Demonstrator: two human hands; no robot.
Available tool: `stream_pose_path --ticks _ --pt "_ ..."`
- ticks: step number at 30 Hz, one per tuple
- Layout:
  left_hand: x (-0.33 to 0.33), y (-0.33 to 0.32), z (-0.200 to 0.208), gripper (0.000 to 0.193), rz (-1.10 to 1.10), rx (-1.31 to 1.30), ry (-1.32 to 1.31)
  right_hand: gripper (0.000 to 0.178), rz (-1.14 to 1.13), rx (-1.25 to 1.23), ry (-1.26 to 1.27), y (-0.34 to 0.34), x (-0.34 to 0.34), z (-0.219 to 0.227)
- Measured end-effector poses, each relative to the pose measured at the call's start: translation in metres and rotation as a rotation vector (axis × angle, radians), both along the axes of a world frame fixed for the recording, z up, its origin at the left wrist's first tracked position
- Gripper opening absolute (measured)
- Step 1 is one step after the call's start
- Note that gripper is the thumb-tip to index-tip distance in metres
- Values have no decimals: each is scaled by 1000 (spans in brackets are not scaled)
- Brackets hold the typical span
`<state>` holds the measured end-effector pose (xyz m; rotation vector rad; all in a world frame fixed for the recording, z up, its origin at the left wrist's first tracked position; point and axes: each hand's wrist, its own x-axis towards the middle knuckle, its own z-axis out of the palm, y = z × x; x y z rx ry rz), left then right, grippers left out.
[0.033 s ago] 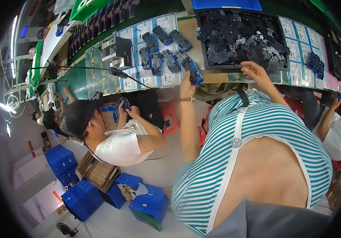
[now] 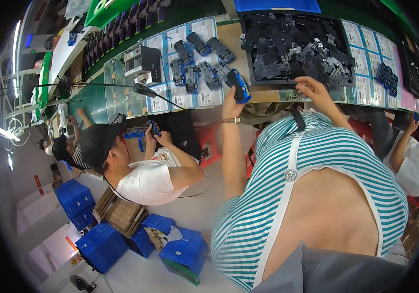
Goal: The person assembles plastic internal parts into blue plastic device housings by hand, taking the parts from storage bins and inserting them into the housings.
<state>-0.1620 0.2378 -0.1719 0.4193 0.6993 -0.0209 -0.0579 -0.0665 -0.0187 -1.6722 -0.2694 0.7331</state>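
My left hand [image 2: 230, 103] is closed round a blue toy car [image 2: 241, 90] with a dark underside, held at the table's front edge. Just left of it, several similar toy cars [image 2: 209, 74] lie with their grey-black undersides up on printed sheets. My right hand [image 2: 312, 89] is at the near edge of a black tray [image 2: 297, 84], fingers loosely bent and apart, with nothing visible in them. Heaped in that tray are black and grey plastic chassis parts [image 2: 287, 49].
A black and silver device [image 2: 143, 63] stands on the table at left, near a cable-fed black tool [image 2: 143, 89]. A co-worker in white [image 2: 153, 180] sits to my left, handling a small blue piece. Blue crates [image 2: 182, 251] stand on the floor behind. More blue cars [image 2: 387, 79] lie at right.
The toy car in my left hand has turned slightly, and more of its blue side shows. My right hand has hardly moved.
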Motion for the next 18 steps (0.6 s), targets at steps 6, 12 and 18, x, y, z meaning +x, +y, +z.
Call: stream_pose_path --ticks 6,12,18 --pt "37 -9 -30 34 -64 -237 24 31 -29 -131 -159 -8 -4 -11" --pt "60 13 -38 31 132 57 80 30 -8 -178 -208 -10 -2 -14" --pt "62 45 -31 32 158 249 125 29 -5 -235 -169 -8 -2 -2"
